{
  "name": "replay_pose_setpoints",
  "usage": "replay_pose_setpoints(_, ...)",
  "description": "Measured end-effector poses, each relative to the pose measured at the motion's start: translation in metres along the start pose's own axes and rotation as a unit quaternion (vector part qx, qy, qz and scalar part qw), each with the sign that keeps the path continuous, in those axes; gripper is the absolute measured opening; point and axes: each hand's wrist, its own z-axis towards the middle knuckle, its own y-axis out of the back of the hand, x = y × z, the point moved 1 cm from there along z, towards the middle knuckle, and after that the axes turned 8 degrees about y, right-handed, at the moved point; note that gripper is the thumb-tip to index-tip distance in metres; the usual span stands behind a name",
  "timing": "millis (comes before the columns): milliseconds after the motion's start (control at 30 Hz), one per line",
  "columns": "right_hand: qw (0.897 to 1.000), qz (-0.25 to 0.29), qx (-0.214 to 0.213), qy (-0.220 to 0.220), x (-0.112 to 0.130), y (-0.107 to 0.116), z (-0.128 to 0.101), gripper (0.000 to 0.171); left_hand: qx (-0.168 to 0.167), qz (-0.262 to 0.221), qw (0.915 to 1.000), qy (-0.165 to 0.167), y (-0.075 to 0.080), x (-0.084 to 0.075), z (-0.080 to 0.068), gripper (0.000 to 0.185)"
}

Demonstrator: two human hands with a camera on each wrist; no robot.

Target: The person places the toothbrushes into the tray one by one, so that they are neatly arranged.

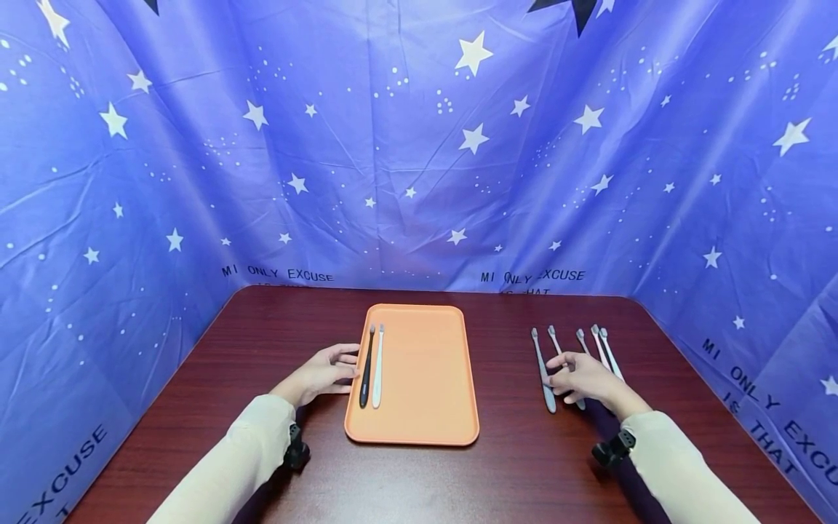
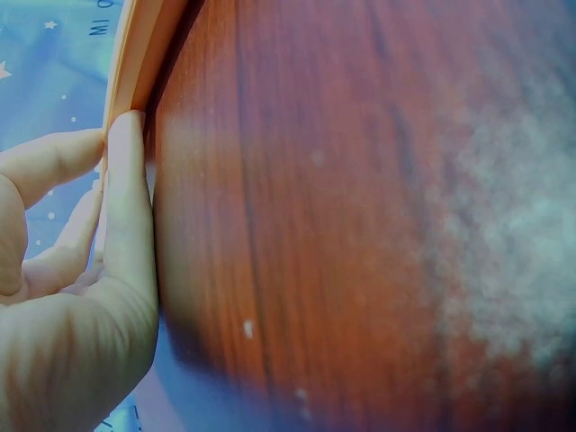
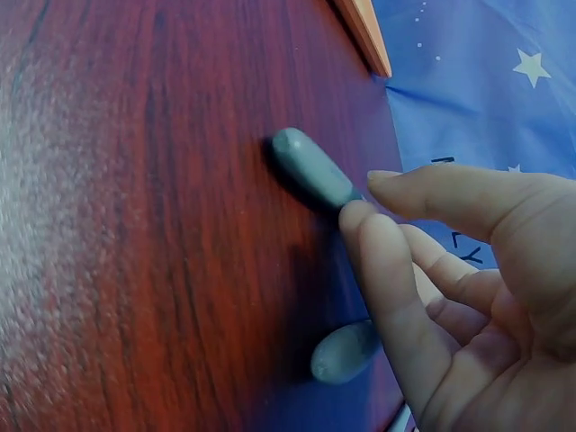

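An orange tray (image 1: pixel 419 429) lies on the table with a black toothbrush (image 1: pixel 366 371) and a white toothbrush (image 1: pixel 377 371) side by side near its left rim. My left hand (image 1: pixel 322 375) rests against that rim; in the left wrist view its fingertips touch the tray's edge (image 2: pixel 135 76). On the right, my right hand (image 1: pixel 583 376) is at the handle of the leftmost grey toothbrush (image 1: pixel 540 364), thumb and index tips close to it. That toothbrush lies on the table. Beneath the hand, a second grey toothbrush (image 3: pixel 346 353) is partly hidden.
Several more toothbrushes (image 1: pixel 596 342) lie to the right, heads toward the back, handles partly covered by my right hand. The dark red wooden table (image 1: pixel 406 480) is bordered at the back and sides by a blue star-patterned cloth (image 1: pixel 419 145).
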Motion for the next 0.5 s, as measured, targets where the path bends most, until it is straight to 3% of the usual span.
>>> replay_pose_setpoints(500, 1.0, -0.027, -0.013, -0.01, 0.0064, -0.0058, 0.001, 0.052, -0.006, -0.002, 1.0, 0.002, -0.0004, 0.0006, 0.0, 0.061)
